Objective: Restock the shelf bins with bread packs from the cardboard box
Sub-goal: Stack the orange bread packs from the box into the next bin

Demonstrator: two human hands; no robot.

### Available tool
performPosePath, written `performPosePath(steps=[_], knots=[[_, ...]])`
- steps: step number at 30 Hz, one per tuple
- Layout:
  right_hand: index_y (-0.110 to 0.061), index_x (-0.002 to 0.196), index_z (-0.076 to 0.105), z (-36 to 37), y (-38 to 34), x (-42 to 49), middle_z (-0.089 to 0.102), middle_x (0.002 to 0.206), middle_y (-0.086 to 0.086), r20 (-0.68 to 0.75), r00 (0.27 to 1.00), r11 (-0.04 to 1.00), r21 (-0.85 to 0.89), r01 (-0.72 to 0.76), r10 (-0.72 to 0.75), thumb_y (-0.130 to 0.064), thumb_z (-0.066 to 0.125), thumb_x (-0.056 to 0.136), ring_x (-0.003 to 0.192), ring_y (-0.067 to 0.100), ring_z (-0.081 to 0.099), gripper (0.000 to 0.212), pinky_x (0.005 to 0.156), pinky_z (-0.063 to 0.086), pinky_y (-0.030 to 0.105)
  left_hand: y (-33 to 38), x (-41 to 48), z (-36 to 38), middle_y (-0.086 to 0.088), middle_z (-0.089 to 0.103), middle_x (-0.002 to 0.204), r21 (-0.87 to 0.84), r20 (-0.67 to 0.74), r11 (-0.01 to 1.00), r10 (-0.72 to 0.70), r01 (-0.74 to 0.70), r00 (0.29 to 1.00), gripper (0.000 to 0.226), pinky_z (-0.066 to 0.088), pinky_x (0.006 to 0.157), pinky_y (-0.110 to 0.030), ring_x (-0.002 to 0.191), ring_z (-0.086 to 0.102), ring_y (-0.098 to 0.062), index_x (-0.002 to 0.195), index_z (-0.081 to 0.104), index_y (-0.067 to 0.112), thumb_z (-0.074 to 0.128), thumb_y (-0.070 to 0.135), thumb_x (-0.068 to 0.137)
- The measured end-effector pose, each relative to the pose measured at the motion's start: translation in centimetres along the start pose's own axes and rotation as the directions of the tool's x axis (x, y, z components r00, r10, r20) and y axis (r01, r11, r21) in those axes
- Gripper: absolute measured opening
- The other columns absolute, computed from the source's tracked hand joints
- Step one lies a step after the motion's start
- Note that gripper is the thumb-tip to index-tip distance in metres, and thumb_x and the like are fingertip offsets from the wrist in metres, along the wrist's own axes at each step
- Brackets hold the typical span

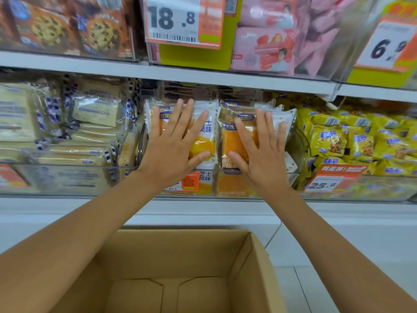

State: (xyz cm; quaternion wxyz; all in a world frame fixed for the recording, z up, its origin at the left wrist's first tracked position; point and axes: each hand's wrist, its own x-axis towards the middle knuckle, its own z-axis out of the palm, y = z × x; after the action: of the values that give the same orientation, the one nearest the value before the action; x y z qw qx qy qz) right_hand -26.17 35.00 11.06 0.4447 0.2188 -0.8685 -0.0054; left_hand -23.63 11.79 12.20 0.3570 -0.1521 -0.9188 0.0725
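In the shelf bin (292, 171) at twelve o'clock, the left hand (178, 145) and right hand (259, 154) are pressing flat, fingers spread wide, on two bread packs (204, 141), with the bare-bottomed cardboard box (257, 267) sitting at six o'clock, and pushing harder is likely risking squashed bread.

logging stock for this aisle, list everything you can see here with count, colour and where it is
bread packs: several, orange and white, centre bin, under both hands
cardboard box: one, brown, bottom centre, no packs visible inside
cream packs: many, pale with blue checks, left bin
yellow packs: many, yellow, right bin
cookie boxes: at least two, brown, upper left
pink packs: several, pink, upper right
price tags: at least three, orange and white, bin fronts
left hand: one, flat on bread packs
right hand: one, flat on bread packs
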Motion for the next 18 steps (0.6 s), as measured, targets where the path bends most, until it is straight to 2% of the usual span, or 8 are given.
performPosePath(steps=[3,11,13,16,18], knots=[[-0.026,0.153,0.016,0.3,-0.4,0.5,0.016,0.159,0.019,0.027,0.999,0.999,0.011,-0.043,0.042,-0.055,0.03,0.101,0.148,0.033,0.01,0.061,0.118,0.011,0.057,0.1,-0.2,0.4,-0.013,0.003,0.164,0.016,0.031,1.0,0.001,-0.002,1.0,0.076,0.007,0.117,-0.062,0.152,0.001,-0.03,0.158,0.006,0.022,0.014,0.066,0.097],[-0.027,0.154,0.015,-1.3,-1.1,0.0,0.008,0.161,0.016,0.099,0.991,0.987,0.122,-0.107,0.095,-0.062,0.029,0.097,0.149,0.032,0.001,0.069,0.118,0.0,0.057,0.1,-0.3,-0.4,-0.012,-0.001,0.164,-0.051,0.063,0.999,-0.008,0.011,0.998,0.084,0.005,0.119,-0.06,0.152,-0.002,-0.029,0.158,0.004,0.023,0.02,0.073,0.092],[-0.027,0.154,0.015,-1.8,-1.6,0.0,0.01,0.161,0.015,0.09,0.992,0.99,0.105,-0.097,0.087,-0.062,0.032,0.096,0.149,0.031,0.004,0.07,0.118,0.003,0.058,0.5,-0.7,-0.9,-0.012,0.0,0.164,-0.087,0.072,0.996,-0.027,0.033,0.997,0.085,0.004,0.119,-0.059,0.152,-0.002,-0.028,0.158,0.006,0.021,0.017,0.074,0.092],[-0.023,0.153,0.023,-2.6,-2.2,-0.6,0.02,0.159,0.015,0.075,0.993,0.988,0.116,-0.103,0.094,-0.055,0.042,0.096,0.148,0.032,0.013,0.068,0.118,0.009,0.056,0.9,-1.8,-1.7,-0.012,0.007,0.164,-0.165,0.069,0.982,-0.077,0.087,0.995,0.083,0.006,0.121,-0.055,0.152,0.002,-0.026,0.157,0.016,0.016,0.018,0.07,0.094],[-0.019,0.148,0.035,-3.5,-2.8,-1.7,0.04,0.147,0.015,0.042,0.989,0.973,0.176,-0.146,0.141,-0.046,0.051,0.095,0.138,0.032,0.034,0.061,0.116,0.02,0.05,1.3,-2.9,-2.3,-0.01,0.01,0.164,-0.208,0.073,0.972,-0.092,0.106,0.993,0.079,0.006,0.122,-0.051,0.152,0.005,-0.024,0.156,0.02,0.015,0.026,0.066,0.095]])
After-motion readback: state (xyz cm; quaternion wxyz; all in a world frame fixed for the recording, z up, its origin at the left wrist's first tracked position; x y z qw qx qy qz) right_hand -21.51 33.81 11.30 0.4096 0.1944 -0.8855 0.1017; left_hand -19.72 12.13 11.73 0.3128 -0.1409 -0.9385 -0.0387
